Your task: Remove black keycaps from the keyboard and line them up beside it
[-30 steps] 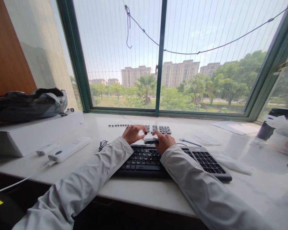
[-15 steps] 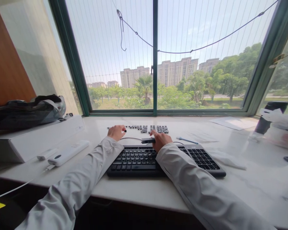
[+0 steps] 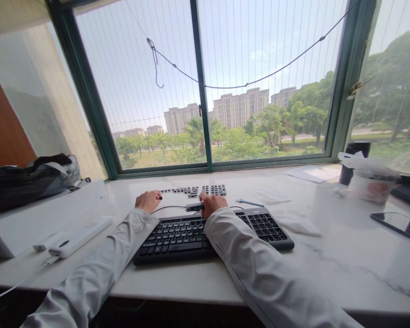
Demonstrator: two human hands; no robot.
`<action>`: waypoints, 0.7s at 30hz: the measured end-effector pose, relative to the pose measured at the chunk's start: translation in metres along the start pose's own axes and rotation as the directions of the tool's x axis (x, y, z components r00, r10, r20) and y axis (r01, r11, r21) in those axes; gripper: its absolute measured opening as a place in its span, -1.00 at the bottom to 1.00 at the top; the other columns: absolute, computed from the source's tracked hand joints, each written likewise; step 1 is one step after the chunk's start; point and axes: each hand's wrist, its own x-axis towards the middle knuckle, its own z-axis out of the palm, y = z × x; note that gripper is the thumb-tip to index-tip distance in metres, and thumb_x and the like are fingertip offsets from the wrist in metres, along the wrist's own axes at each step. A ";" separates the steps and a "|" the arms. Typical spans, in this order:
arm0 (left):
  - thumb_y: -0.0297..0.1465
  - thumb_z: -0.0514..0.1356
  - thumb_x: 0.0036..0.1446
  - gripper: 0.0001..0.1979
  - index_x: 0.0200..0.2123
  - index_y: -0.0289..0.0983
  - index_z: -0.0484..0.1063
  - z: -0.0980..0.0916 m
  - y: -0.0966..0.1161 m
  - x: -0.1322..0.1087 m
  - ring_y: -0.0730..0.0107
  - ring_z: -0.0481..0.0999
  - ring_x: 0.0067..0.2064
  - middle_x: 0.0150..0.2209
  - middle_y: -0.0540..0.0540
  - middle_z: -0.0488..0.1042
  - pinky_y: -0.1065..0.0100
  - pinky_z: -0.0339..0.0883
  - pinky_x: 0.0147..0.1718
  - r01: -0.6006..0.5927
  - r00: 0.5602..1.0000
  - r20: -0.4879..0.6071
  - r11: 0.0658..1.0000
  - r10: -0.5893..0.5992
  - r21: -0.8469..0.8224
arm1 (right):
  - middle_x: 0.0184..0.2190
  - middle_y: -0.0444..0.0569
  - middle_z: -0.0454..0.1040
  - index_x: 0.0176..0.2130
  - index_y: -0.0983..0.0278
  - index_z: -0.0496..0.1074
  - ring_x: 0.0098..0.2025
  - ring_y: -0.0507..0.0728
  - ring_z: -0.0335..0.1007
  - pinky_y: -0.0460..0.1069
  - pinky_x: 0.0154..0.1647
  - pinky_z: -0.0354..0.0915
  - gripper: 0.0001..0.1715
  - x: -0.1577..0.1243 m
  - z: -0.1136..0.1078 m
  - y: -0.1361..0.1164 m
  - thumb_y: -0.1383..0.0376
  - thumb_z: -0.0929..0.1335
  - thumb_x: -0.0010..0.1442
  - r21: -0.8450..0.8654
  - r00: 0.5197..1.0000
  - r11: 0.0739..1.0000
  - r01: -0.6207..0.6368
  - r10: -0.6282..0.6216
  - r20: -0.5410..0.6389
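A dark keyboard lies on the white counter, with bare switch sockets showing where keycaps are off, plainly so in its number pad. Above its far left corner, my left hand is closed in a pinch on a small black keycap. My right hand reaches over the keyboard's far edge, its fingers closed on a black oblong thing whose kind I cannot tell. Beyond both hands, loose black keycaps lie in rows. My right sleeve hides part of the keyboard.
A black cable runs behind the keyboard. Right of it lie a thin blue stick, clear plastic bags and a phone. A white power bank and a white box stand left. A window closes off the back.
The view has turned to the right and tilted, so everything sits further left in it. Both hands keep their holds, with little movement over the counter.
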 end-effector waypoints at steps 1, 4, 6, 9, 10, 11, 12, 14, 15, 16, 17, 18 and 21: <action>-0.25 0.13 -0.03 -0.75 -0.23 -0.05 0.45 0.000 -0.001 0.000 0.22 0.47 -0.20 -0.23 0.02 0.54 0.30 0.26 -0.27 -0.001 1.000 -0.001 1.000 0.001 0.004 | -0.27 0.06 0.50 -0.02 0.19 0.26 -0.21 0.24 0.44 0.07 -0.26 0.27 -0.52 0.000 0.000 0.000 0.23 0.32 0.02 0.001 1.000 1.000 0.004 -0.004 -0.001; -0.25 0.12 -0.03 -0.75 -0.23 -0.03 0.45 0.001 -0.002 0.001 0.22 0.48 -0.21 -0.24 0.03 0.54 0.29 0.27 -0.27 -0.006 1.000 -0.001 1.000 0.006 0.018 | -0.27 0.07 0.51 -0.05 0.19 0.27 -0.22 0.26 0.45 0.09 -0.27 0.28 -0.53 0.001 0.000 0.001 0.24 0.33 0.00 0.005 1.000 1.000 0.012 -0.012 -0.009; -0.24 0.11 -0.03 -0.75 -0.23 -0.03 0.45 0.001 -0.002 0.001 0.22 0.48 -0.21 -0.24 0.03 0.54 0.28 0.27 -0.26 -0.002 1.000 0.009 1.000 0.002 0.027 | -0.28 0.06 0.51 -0.06 0.19 0.27 -0.23 0.27 0.45 0.09 -0.28 0.28 -0.54 0.001 -0.001 0.001 0.24 0.33 -0.01 0.012 1.000 1.000 0.016 -0.016 -0.008; -0.23 0.11 -0.04 -0.74 -0.24 -0.03 0.45 0.000 -0.001 0.002 0.21 0.47 -0.19 -0.23 0.04 0.53 0.28 0.27 -0.26 0.011 0.999 0.032 1.000 -0.011 0.028 | -0.30 0.07 0.51 -0.07 0.21 0.27 -0.24 0.28 0.46 0.09 -0.29 0.29 -0.54 0.000 -0.002 0.000 0.25 0.33 -0.01 0.021 1.000 1.000 0.017 -0.017 -0.005; -0.23 0.11 -0.04 -0.74 -0.23 -0.02 0.45 0.001 -0.001 0.003 0.21 0.47 -0.19 -0.22 0.04 0.53 0.28 0.27 -0.25 0.013 0.999 0.039 1.000 -0.014 0.024 | -0.30 0.08 0.51 -0.07 0.21 0.28 -0.23 0.28 0.46 0.09 -0.28 0.29 -0.54 0.000 -0.003 0.000 0.25 0.33 -0.02 0.021 1.000 1.000 0.018 -0.018 -0.008; -0.22 0.11 -0.04 -0.74 -0.23 -0.02 0.45 0.001 -0.001 0.004 0.22 0.47 -0.18 -0.21 0.05 0.53 0.29 0.28 -0.25 0.013 0.999 0.047 1.000 -0.014 0.018 | -0.29 0.08 0.51 -0.07 0.22 0.28 -0.23 0.28 0.46 0.09 -0.28 0.29 -0.55 -0.001 -0.003 0.000 0.26 0.33 -0.02 0.020 1.000 1.000 0.019 -0.019 -0.010; -0.21 0.11 -0.05 -0.73 -0.23 -0.01 0.45 0.001 -0.002 0.006 0.22 0.47 -0.17 -0.21 0.06 0.53 0.29 0.28 -0.25 0.009 0.998 0.055 1.000 -0.010 0.012 | -0.29 0.09 0.51 -0.08 0.23 0.28 -0.23 0.28 0.46 0.09 -0.28 0.29 -0.55 -0.001 -0.003 0.000 0.27 0.33 -0.02 0.018 1.000 1.000 0.020 -0.020 -0.013; -0.20 0.12 -0.05 -0.73 -0.22 -0.02 0.45 0.001 -0.002 0.012 0.23 0.46 -0.16 -0.20 0.06 0.53 0.30 0.28 -0.25 -0.003 0.997 0.073 1.000 0.003 0.008 | -0.29 0.10 0.51 -0.09 0.25 0.29 -0.24 0.29 0.46 0.09 -0.29 0.30 -0.56 -0.001 -0.003 0.000 0.28 0.33 -0.03 0.013 1.000 1.000 0.023 -0.022 -0.021; -0.20 0.12 -0.05 -0.72 -0.22 -0.02 0.45 0.001 -0.002 0.016 0.23 0.46 -0.15 -0.20 0.05 0.53 0.30 0.28 -0.24 -0.010 0.997 0.082 1.000 0.009 0.011 | -0.30 0.11 0.52 -0.10 0.25 0.30 -0.24 0.29 0.46 0.09 -0.30 0.30 -0.57 -0.001 -0.002 0.000 0.28 0.32 -0.03 0.011 0.999 1.000 0.025 -0.025 -0.023; -0.20 0.12 -0.05 -0.72 -0.22 -0.02 0.45 0.001 -0.002 0.020 0.23 0.46 -0.14 -0.20 0.05 0.53 0.30 0.28 -0.24 -0.015 0.996 0.090 1.000 0.013 0.017 | -0.30 0.11 0.52 -0.11 0.25 0.30 -0.24 0.30 0.46 0.09 -0.31 0.31 -0.58 -0.001 -0.002 0.000 0.28 0.32 -0.03 0.010 0.999 1.000 0.028 -0.028 -0.022; -0.20 0.13 -0.05 -0.72 -0.22 -0.03 0.45 0.001 -0.001 0.025 0.23 0.46 -0.14 -0.20 0.05 0.53 0.30 0.28 -0.23 -0.019 0.995 0.097 1.000 0.017 0.024 | -0.30 0.10 0.52 -0.12 0.26 0.31 -0.25 0.30 0.47 0.09 -0.31 0.31 -0.58 0.000 -0.002 0.000 0.27 0.32 -0.04 0.009 0.999 0.999 0.031 -0.030 -0.021; -0.20 0.13 -0.06 -0.72 -0.22 -0.03 0.45 0.000 -0.001 0.030 0.23 0.46 -0.14 -0.20 0.05 0.53 0.31 0.28 -0.23 -0.024 0.994 0.106 0.999 0.021 0.030 | -0.31 0.10 0.52 -0.12 0.26 0.31 -0.25 0.30 0.47 0.10 -0.32 0.31 -0.58 0.000 -0.002 0.000 0.27 0.32 -0.04 0.008 0.999 0.999 0.033 -0.033 -0.019; -0.21 0.15 -0.05 -0.73 -0.23 -0.05 0.46 -0.003 0.002 0.047 0.26 0.46 -0.15 -0.20 0.02 0.54 0.32 0.28 -0.21 -0.042 0.991 0.130 0.998 0.036 0.046 | -0.31 0.10 0.52 -0.12 0.26 0.31 -0.26 0.30 0.47 0.09 -0.33 0.32 -0.58 0.001 -0.001 0.000 0.29 0.32 -0.05 -0.001 0.999 0.999 0.034 -0.034 -0.015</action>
